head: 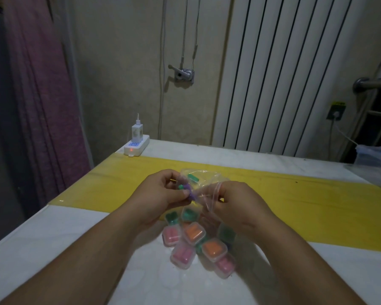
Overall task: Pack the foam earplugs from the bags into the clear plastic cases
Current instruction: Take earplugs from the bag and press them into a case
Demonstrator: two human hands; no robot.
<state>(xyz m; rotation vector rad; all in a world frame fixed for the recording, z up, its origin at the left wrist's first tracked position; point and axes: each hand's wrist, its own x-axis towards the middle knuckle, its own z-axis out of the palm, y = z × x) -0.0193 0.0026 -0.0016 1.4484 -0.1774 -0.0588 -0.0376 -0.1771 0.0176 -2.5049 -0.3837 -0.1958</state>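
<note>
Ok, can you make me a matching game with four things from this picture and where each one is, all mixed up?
Things:
1. clear bag
2. power strip
3. filled cases
4. radiator

Places:
A. far left corner of the table
B. piled on the table near the person's wrists
C. pinched between the left hand and right hand
D. against the wall behind the table

Pairs: 1-C, 2-A, 3-B, 4-D

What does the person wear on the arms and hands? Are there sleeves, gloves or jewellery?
Nothing worn shows. The left forearm and right forearm are bare to the picture's edge, without sleeves. The left hand and right hand carry no gloves; no ring, watch or bracelet is visible.
</note>
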